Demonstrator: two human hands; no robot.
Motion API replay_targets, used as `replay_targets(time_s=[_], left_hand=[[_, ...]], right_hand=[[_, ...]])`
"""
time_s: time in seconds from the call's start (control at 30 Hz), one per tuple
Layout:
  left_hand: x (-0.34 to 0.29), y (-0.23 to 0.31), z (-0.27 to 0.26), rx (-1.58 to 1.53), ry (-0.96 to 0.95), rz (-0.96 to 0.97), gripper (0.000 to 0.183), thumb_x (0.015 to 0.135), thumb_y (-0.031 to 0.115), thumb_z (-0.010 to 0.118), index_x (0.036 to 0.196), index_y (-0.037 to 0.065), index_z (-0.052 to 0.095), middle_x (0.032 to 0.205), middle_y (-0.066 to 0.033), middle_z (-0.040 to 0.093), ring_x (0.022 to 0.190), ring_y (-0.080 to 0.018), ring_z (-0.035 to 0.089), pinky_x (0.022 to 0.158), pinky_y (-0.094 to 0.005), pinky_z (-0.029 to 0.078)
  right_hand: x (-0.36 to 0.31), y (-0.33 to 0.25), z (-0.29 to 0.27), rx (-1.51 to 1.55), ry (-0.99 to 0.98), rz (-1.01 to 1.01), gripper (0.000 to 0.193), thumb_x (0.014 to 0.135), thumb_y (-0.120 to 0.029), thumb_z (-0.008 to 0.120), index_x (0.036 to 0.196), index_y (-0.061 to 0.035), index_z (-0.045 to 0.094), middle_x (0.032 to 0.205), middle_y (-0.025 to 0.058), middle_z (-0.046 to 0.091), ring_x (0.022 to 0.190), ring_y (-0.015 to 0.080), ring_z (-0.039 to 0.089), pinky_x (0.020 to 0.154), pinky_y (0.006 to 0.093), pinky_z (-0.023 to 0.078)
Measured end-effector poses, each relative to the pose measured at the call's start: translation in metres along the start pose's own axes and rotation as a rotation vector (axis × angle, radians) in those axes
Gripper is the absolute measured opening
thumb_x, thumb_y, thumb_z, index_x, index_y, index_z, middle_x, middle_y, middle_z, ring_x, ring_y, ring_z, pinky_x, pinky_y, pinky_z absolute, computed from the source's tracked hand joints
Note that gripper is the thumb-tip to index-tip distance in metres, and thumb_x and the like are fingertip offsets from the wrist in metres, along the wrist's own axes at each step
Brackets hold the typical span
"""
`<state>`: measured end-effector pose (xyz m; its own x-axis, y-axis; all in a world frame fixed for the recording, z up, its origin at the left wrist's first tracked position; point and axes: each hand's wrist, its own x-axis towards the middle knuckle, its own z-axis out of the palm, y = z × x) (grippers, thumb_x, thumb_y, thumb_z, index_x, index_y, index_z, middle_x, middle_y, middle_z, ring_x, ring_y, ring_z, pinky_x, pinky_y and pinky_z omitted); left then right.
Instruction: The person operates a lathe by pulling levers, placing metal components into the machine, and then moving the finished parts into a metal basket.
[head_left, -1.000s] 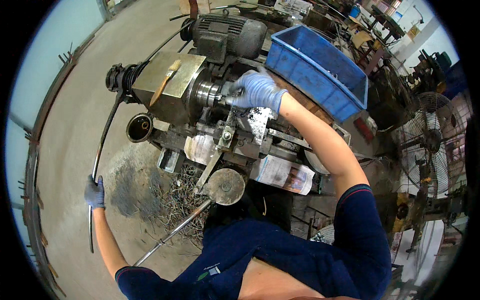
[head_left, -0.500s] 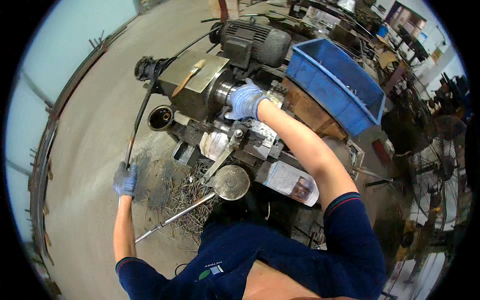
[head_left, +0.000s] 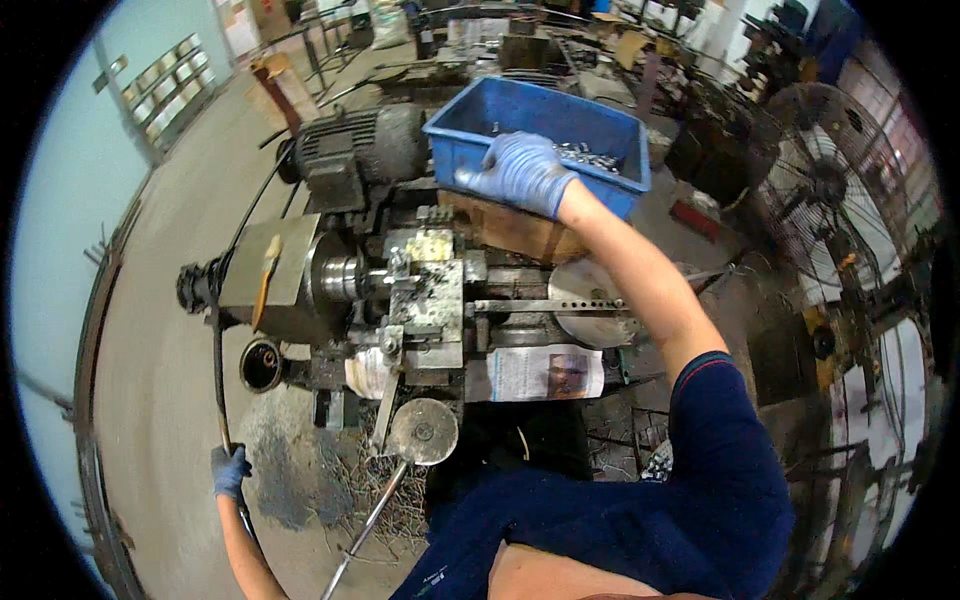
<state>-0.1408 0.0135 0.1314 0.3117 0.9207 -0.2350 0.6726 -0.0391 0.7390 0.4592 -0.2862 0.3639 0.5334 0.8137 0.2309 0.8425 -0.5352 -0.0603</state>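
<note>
My left hand [head_left: 229,470], in a blue-grey glove, is closed around the lower part of a long dark lever [head_left: 219,370] that runs down from the left end of a small lathe [head_left: 320,275]. My gloved right hand [head_left: 525,172] is over the near rim of a blue plastic bin [head_left: 455,145]. Its thumb is stretched out to the left, apart from the fingers, whose tips are partly hidden; I see nothing held. Small shiny metal pieces [head_left: 588,157] lie inside the bin. The lathe's round metal spindle end [head_left: 343,278] faces right, towards the tool slide [head_left: 428,300].
A wooden-handled brush [head_left: 267,285] lies on the headstock cover. Behind it stands a grey motor [head_left: 365,145]. Printed paper [head_left: 545,373] covers the near bed beside a round plate [head_left: 424,432] with a rod handle. Metal shavings [head_left: 390,500] litter the floor; a fan [head_left: 825,180] stands right.
My right hand has left the spindle end and moved right and away to the bin. My left hand stays on the lever, which hangs lower in view. The whole view has turned right.
</note>
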Motion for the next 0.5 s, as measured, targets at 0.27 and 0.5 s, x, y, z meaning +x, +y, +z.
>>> replay_targets(time_s=[0.27,0.5], left_hand=[[0.009,0.005,0.005,0.035,0.051,0.139,0.023,0.08,0.018,0.06,0.089,-0.003,0.059,0.057,-0.006,0.053,0.044,-0.0149,0.053,0.038,-0.0285,0.044],[0.004,-0.015,-0.015,-0.001,0.022,0.101,0.027,0.084,0.026,0.061,0.093,0.001,0.056,0.057,-0.0068,0.053,0.044,-0.0136,0.05,0.04,-0.0281,0.043]], right_hand=[[-0.017,0.118,0.007,0.349,0.37,0.123,0.045,0.072,-0.048,0.067,0.097,-0.0104,0.069,0.097,0.0139,0.066,0.088,0.0278,0.063,0.081,0.0328,0.049],[-0.182,0.18,0.009,0.448,0.269,0.302,0.032,0.078,-0.031,0.068,0.093,-0.0032,0.067,0.083,0.0092,0.068,0.074,0.0148,0.064,0.072,0.0294,0.051]])
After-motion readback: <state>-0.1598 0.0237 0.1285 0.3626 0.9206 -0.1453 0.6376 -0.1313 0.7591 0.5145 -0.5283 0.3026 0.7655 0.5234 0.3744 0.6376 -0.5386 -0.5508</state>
